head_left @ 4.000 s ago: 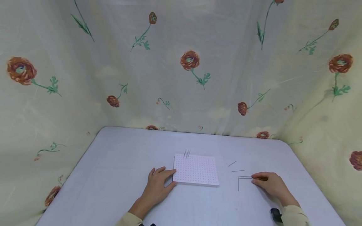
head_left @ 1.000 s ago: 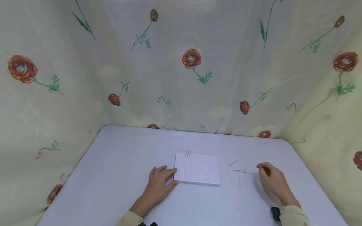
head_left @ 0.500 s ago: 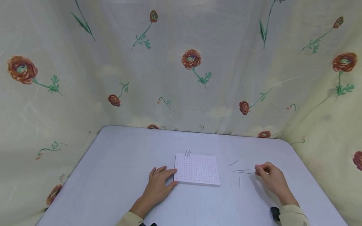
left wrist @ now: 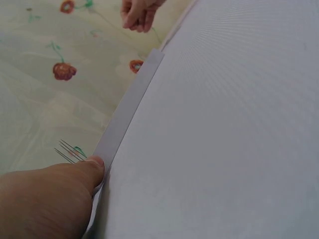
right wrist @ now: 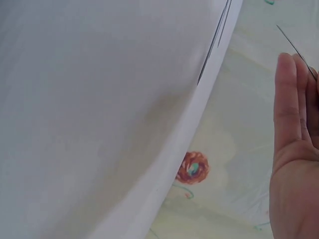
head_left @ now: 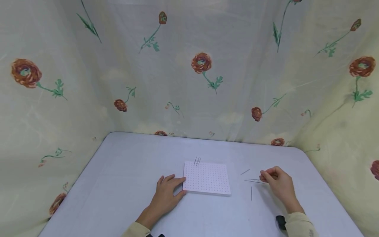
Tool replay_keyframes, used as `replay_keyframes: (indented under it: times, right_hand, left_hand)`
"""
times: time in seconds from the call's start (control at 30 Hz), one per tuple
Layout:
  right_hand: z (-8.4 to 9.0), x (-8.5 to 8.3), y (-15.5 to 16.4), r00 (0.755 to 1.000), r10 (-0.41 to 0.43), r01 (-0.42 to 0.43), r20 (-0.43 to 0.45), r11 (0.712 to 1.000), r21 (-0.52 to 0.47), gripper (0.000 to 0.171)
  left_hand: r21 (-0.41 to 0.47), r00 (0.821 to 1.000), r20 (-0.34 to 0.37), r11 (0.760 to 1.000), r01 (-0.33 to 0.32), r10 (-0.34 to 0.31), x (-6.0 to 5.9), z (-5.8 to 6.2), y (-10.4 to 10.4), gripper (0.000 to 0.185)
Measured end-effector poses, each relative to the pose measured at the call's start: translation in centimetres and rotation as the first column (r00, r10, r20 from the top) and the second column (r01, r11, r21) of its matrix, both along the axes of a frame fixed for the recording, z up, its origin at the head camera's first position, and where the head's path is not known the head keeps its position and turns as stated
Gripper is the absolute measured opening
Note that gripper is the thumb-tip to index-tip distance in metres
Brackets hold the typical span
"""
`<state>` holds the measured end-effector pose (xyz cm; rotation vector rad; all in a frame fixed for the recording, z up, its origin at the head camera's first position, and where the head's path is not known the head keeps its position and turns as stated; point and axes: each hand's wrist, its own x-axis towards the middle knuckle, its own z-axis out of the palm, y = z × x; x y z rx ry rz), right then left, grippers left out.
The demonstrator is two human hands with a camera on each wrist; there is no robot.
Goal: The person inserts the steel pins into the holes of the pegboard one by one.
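Observation:
My left hand (head_left: 165, 196) rests at the left edge of a white perforated board (head_left: 207, 179), index finger on the edge and thumb at its near corner. In the left wrist view the thumb (left wrist: 92, 169) presses against the board's side (left wrist: 130, 107). Several thin metal pins (head_left: 196, 161) stand upright in holes at the board's far left. Raised above the table at right, my right hand (head_left: 278, 184) pinches one thin pin (right wrist: 286, 36), which sticks out past the fingertips.
Loose pins lie right of the board: one slanted (head_left: 245, 171), one pointing toward me (head_left: 251, 194), and two close together (head_left: 250, 180) near the right hand. A white-covered table (head_left: 133, 164) stands against a flower-patterned curtain (head_left: 177, 82).
Four seconds ago my right hand was down at the loose pins; it has since risen with one and moved slightly left and farther away. My left hand stays at the board.

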<state>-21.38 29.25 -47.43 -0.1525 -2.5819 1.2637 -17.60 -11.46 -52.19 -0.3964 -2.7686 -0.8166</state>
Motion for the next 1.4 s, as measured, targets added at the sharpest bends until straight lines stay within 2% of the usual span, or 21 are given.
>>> replay_keyframes:
  times: [0.1,0.23,0.43,0.83,1.07,1.4]
  right_hand:
    - [0.2,-0.2,-0.8,1.000,-0.003,0.003,-0.015,1.000,-0.006,0.026]
    - [0.6,-0.6,-2.1,0.998,0.031,-0.032,-0.050,0.999,-0.028,0.025]
    - [1.1,-1.2,-4.2,0.995,0.067,-0.066,-0.080,0.998,0.011,0.022]
    - [1.6,-2.8,-10.4,0.981,0.141,-0.145,-0.137,0.989,-0.018,0.013]
    - [1.4,-3.4,-13.7,0.970,0.212,-0.219,-0.121,0.974,-0.050,0.011]
    - [0.9,-4.0,-16.2,0.949,0.278,-0.285,-0.147,0.958,-0.024,0.011]
  left_hand:
    - [0.004,1.000,-0.008,1.000,0.001,-0.001,0.0,-0.1,0.0,0.047]
    - [0.009,1.000,-0.020,1.000,0.005,-0.005,-0.1,-0.2,0.0,0.047]
    - [-0.002,1.000,-0.021,1.000,0.010,-0.010,-0.3,-0.3,0.0,0.047]
    - [-0.012,1.000,-0.011,1.000,0.001,-0.001,-0.2,-0.4,0.0,0.047]
    - [-0.015,1.000,-0.019,1.000,-0.004,0.004,0.0,-0.4,0.1,0.047]
    - [-0.026,0.999,-0.031,1.000,0.009,-0.010,-0.1,-0.3,-0.3,0.046]
